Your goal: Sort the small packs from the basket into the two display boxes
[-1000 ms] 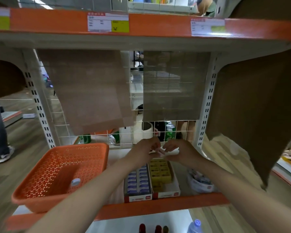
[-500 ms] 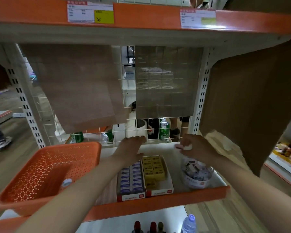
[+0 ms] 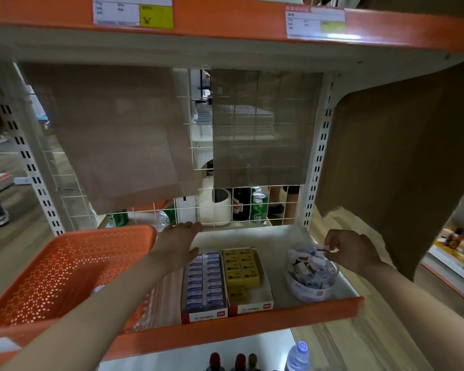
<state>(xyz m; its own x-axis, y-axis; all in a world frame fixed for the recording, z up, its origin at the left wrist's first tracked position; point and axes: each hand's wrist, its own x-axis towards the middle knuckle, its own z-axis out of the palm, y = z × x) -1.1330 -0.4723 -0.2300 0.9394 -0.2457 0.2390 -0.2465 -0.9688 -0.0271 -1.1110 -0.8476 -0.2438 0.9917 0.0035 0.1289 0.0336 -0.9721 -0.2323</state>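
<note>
The left hand (image 3: 177,245) covers the far left corner of the blue-pack display box (image 3: 205,285). The small item (image 3: 323,247) pinched in the right hand (image 3: 351,250) is too small to identify. Price label (image 3: 133,10) print is blurred. The bottles (image 3: 239,361) below are cut off by the bottom edge.

Of the person, only the two arms are visible. The left hand (image 3: 178,241) and the right hand (image 3: 352,253) are bare. The left forearm (image 3: 91,325) and the right forearm (image 3: 418,309) are bare too, as far as the edge of the picture cuts them. Both forearms are slim and smooth, and narrow at the wrist. The wide lens makes them look much thicker near the camera. The fingers are slender. On the back of the right hand the knuckles stand out as a row of small bumps. The fingernails are too small to describe. The parts of the arms nearest the camera are a little blurred.
</note>
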